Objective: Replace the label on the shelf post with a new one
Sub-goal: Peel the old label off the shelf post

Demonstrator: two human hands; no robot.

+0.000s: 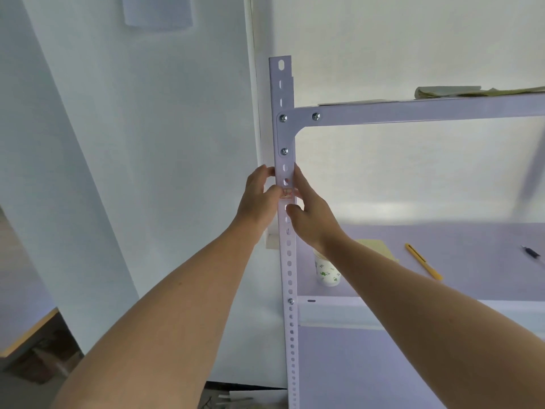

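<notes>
Hands both up on post [287, 255], at the small red-printed label [286, 193] stuck on its front face, a little below the corner bracket [284, 134]. Left hand [259, 199] comes in from the left edge of the post, thumb tip on the label's left side, other fingers curled round behind. Right hand [306, 214] sits on the right edge, fingers along the post beside the label, thumb tucked lower over a hole. Fingers of both hands are closed in against the post, not spread; neither hand clearly holds anything loose.

Step, as I judge it: working the label itself, either picking at an edge to peel it or pressing it flat. Print too small and half covered, so I can't say whether this is the old label or the new one. No spare label visible in either hand, which leans me toward peeling.

Next move if peeling: get a nail under one corner, pull slow and flat along the metal so it comes off whole, right hand steadying the post. If pressing: rub from middle out, check it sits square between the holes.

On the shelf [442, 261] behind: paper cup [327, 273] near the post, yellow pad [380, 249] beside it, yellow cutter [423, 261] further right, dark pen [530, 253] at far right. Cutter is handy if the corner won't lift.
</notes>
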